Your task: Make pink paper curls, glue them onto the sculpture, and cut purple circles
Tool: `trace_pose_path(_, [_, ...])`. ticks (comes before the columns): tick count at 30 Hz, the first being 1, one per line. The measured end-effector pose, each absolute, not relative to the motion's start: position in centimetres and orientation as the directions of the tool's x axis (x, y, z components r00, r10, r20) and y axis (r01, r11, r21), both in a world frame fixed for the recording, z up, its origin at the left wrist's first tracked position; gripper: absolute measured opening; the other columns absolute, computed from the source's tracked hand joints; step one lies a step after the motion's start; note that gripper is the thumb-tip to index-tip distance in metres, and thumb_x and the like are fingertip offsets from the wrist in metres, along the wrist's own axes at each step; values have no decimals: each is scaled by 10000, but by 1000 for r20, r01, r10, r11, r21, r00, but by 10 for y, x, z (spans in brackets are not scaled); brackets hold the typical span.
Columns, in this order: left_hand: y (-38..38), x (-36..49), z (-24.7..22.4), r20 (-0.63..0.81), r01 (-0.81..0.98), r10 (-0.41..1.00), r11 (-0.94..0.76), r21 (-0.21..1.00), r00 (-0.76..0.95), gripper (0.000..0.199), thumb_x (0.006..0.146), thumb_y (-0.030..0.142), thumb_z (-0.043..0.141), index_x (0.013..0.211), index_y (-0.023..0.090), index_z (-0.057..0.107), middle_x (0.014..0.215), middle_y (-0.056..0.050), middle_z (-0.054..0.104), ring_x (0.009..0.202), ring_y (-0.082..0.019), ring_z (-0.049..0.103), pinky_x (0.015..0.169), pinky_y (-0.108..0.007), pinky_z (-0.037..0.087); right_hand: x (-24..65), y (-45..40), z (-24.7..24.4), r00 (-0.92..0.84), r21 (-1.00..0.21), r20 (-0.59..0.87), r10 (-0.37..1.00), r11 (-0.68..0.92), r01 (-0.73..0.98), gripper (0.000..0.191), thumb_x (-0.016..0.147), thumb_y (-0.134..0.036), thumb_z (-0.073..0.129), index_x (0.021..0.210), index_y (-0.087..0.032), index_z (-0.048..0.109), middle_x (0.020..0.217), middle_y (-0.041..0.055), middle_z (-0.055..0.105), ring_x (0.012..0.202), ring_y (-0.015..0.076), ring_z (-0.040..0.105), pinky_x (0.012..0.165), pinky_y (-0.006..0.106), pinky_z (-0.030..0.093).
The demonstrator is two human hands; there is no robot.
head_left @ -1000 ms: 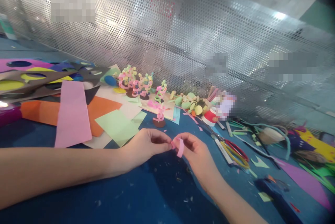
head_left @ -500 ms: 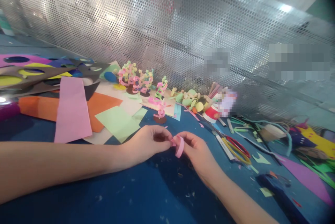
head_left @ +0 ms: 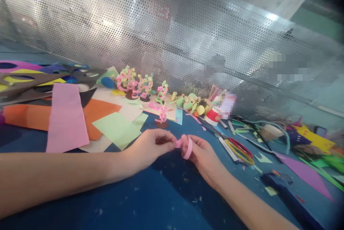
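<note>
A narrow pink paper strip (head_left: 189, 148) runs between my two hands and curls in a loop at the right fingers. My left hand (head_left: 150, 148) pinches one end of it between thumb and fingertips. With thumb and forefinger, my right hand (head_left: 202, 153) grips the curled part. Both hands are held above the blue table (head_left: 129, 197). Just beyond them stands a small pink paper curl on a brown round base (head_left: 161, 123). Behind it are several taller curled paper pieces (head_left: 146, 84) in pink, green and yellow.
Scissors with red and yellow handles (head_left: 240, 149) lie to the right, near a red and white paper cup (head_left: 212, 116). Pink sheet (head_left: 67, 118), green sheets (head_left: 116, 129) and orange paper (head_left: 100, 109) spread on the left. A perforated metal screen (head_left: 129, 18) rises behind.
My hands have drawn slightly apart, and more of the pink strip shows between them. The whole view has shifted a little, so things on the table appear farther left.
</note>
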State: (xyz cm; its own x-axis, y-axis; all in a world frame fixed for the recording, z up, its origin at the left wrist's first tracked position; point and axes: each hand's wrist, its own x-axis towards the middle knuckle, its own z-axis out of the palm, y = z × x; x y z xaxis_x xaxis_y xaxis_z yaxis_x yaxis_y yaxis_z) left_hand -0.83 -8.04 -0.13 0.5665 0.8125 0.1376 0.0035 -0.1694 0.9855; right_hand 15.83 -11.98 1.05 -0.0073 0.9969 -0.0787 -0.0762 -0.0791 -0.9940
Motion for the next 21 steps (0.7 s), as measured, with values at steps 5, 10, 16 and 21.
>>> trace_pose_path(5, [-80,-8,-1,116,48,825,-171,984,553,262,761,429,579,832,189,656,845,-23,685,833,-190,608,782,-289,431,158,-124,12,-24,-995,-30,999,-32,-96,266,733,-394,656,605,-161,640,581,-28,530,549,80,442,547,193,374])
trace_pose_path(10, [-81,-9,0,108,77,851,-171,982,514,254,749,425,584,827,194,655,827,-13,673,816,-186,598,747,-273,426,161,-123,16,-48,-981,-13,999,-22,-191,244,801,-403,568,960,-248,671,754,-14,613,624,91,501,564,195,421])
trace_pose_path(16, [-81,-10,1,81,91,871,-142,986,485,293,726,471,595,807,197,661,775,-4,653,767,-177,577,715,-266,417,170,-114,12,178,-984,170,969,176,-19,332,788,-345,601,1108,-274,553,940,11,659,752,123,576,683,263,490])
trace_pose_path(21, [-80,-10,2,70,76,868,-123,989,491,290,735,464,595,830,199,665,806,-13,654,819,-189,572,752,-276,411,167,-122,15,40,-818,408,912,345,459,90,793,-292,606,823,-221,651,833,19,651,759,155,595,732,293,492])
